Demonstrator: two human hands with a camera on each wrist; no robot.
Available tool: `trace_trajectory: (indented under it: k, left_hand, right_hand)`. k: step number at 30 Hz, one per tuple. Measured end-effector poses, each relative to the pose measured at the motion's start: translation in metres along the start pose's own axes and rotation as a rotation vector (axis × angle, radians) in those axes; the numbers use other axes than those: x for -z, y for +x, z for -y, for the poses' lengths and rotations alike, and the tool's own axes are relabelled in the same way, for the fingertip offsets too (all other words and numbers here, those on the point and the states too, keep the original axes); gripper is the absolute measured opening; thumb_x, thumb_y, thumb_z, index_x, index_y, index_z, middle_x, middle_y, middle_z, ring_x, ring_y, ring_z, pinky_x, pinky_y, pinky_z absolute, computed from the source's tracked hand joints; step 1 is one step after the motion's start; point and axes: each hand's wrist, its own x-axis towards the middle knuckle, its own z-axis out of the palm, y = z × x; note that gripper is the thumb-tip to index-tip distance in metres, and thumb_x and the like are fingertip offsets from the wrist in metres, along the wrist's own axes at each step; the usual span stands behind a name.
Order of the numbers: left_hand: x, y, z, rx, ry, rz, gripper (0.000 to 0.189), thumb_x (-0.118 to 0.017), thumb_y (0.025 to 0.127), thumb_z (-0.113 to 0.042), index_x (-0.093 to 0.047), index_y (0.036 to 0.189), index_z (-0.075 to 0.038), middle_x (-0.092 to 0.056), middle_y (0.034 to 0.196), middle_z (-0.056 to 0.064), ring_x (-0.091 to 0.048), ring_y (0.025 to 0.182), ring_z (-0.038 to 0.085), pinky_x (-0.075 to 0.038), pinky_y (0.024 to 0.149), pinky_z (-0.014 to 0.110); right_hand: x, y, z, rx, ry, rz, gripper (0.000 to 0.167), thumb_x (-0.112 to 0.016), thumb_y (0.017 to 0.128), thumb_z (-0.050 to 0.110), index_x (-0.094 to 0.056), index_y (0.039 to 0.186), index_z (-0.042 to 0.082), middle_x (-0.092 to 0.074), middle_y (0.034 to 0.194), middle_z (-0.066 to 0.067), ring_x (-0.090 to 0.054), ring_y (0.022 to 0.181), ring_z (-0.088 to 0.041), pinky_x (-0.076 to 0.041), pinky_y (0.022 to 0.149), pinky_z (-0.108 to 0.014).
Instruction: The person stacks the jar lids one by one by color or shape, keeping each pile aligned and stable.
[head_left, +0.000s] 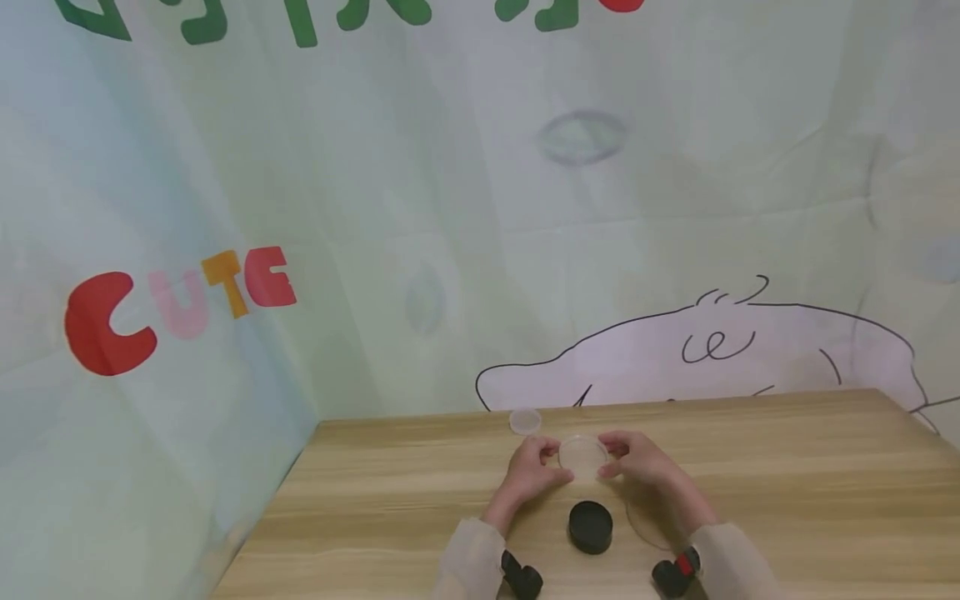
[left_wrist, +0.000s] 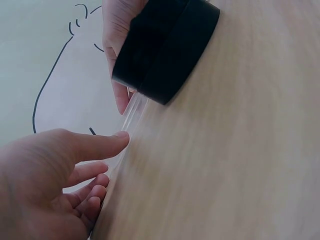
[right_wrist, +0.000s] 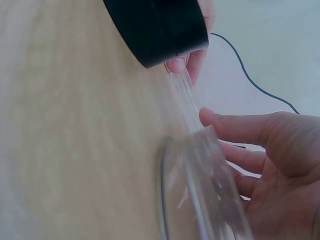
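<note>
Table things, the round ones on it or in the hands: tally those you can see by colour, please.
Clear: 3 (held piece, small piece behind, large piece partly hidden in the head view)
Black: 1 (squat cylinder)
Total: 4

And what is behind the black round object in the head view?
A clear dish, between the left hand and right hand; beyond, a small clear disc. The tabletop just behind the black object is covered.

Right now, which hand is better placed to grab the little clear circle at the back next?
Probably the left hand: the little clear circle lies just beyond it, while the right hand is farther off, across the bigger clear circle.
</note>
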Motion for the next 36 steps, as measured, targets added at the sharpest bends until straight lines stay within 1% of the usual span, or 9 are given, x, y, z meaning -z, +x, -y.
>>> trace_trajectory:
  k: [4,8,14,17,22,25,29,33,36]
  left_hand:
    - [0.0,-0.001,-0.001,0.01,0.0,-0.002,0.045,-0.08,0.074,-0.008,-0.064,0.113,0.007,-0.065,0.107,0.016,-0.056,0.093,0.022,-0.049,0.084,0.038]
    - [0.001,-0.002,-0.003,0.008,-0.012,0.002,0.042,-0.078,0.076,-0.009,-0.064,0.112,0.008,-0.063,0.101,0.014,-0.052,0.089,0.019,-0.046,0.079,0.032]
    - [0.0,-0.001,-0.003,0.003,-0.039,0.015,0.04,-0.076,0.079,-0.009,-0.063,0.113,0.008,-0.062,0.097,0.014,-0.05,0.086,0.017,-0.043,0.075,0.027]
    - [-0.001,0.0,-0.003,0.011,-0.068,0.013,0.04,-0.076,0.08,-0.008,-0.062,0.114,0.008,-0.062,0.098,0.014,-0.052,0.085,0.016,-0.045,0.074,0.026]
    - [0.0,0.002,-0.006,0.006,-0.153,0.005,0.041,-0.076,0.08,-0.006,-0.06,0.115,0.008,-0.063,0.098,0.014,-0.055,0.084,0.015,-0.047,0.073,0.024]
    - [0.003,0.001,-0.011,0.014,-0.183,0.006,0.042,-0.076,0.08,-0.007,-0.059,0.117,0.007,-0.063,0.099,0.015,-0.056,0.084,0.015,-0.048,0.072,0.024]
    - [0.008,-0.001,-0.019,0.011,-0.198,0.003,0.043,-0.075,0.082,-0.007,-0.059,0.119,0.008,-0.062,0.101,0.016,-0.056,0.083,0.016,-0.049,0.07,0.024]
    - [0.006,-0.002,-0.031,-0.028,-0.219,0.013,0.043,-0.074,0.083,-0.006,-0.058,0.12,0.009,-0.062,0.102,0.019,-0.054,0.08,0.015,-0.046,0.067,0.021]
    - [0.002,-0.003,-0.041,-0.058,-0.228,0.035,0.043,-0.074,0.083,-0.007,-0.058,0.12,0.008,-0.062,0.102,0.019,-0.052,0.079,0.012,-0.044,0.066,0.019]
  right_hand:
    - [0.0,0.001,-0.004,0.006,0.009,-0.002,0.055,-0.076,0.077,0.001,-0.054,0.126,-0.014,-0.065,0.113,-0.024,-0.062,0.1,-0.027,-0.051,0.09,-0.042]
    - [0.0,0.002,-0.007,0.014,0.014,-0.013,0.052,-0.075,0.08,0.005,-0.055,0.125,-0.012,-0.066,0.112,-0.023,-0.062,0.1,-0.027,-0.049,0.093,-0.045]
    - [0.004,0.002,-0.008,0.031,0.033,0.005,0.052,-0.075,0.083,0.008,-0.054,0.126,-0.013,-0.065,0.112,-0.023,-0.061,0.103,-0.028,-0.048,0.096,-0.047]
    - [0.007,0.001,-0.008,0.04,0.038,0.013,0.052,-0.073,0.084,0.009,-0.053,0.128,-0.012,-0.062,0.116,-0.025,-0.059,0.107,-0.033,-0.047,0.098,-0.049]
    - [0.011,0.002,-0.011,0.027,0.098,0.042,0.054,-0.07,0.088,0.013,-0.049,0.133,-0.01,-0.055,0.131,-0.03,-0.055,0.12,-0.042,-0.042,0.104,-0.056]
    - [0.014,0.002,-0.011,0.031,0.128,0.074,0.056,-0.069,0.09,0.017,-0.047,0.135,-0.008,-0.051,0.138,-0.029,-0.054,0.123,-0.043,-0.041,0.104,-0.056]
    - [0.023,0.001,-0.006,0.057,0.089,0.099,0.06,-0.069,0.09,0.027,-0.046,0.137,-0.003,-0.048,0.142,-0.027,-0.055,0.123,-0.041,-0.044,0.102,-0.056]
    - [0.039,-0.006,0.0,0.072,0.051,0.094,0.066,-0.069,0.09,0.033,-0.043,0.143,0.005,-0.046,0.145,-0.023,-0.053,0.126,-0.039,-0.044,0.101,-0.056]
    - [0.052,-0.015,0.002,0.099,0.044,0.101,0.071,-0.069,0.089,0.033,-0.038,0.147,0.005,-0.043,0.147,-0.025,-0.053,0.125,-0.04,-0.045,0.099,-0.055]
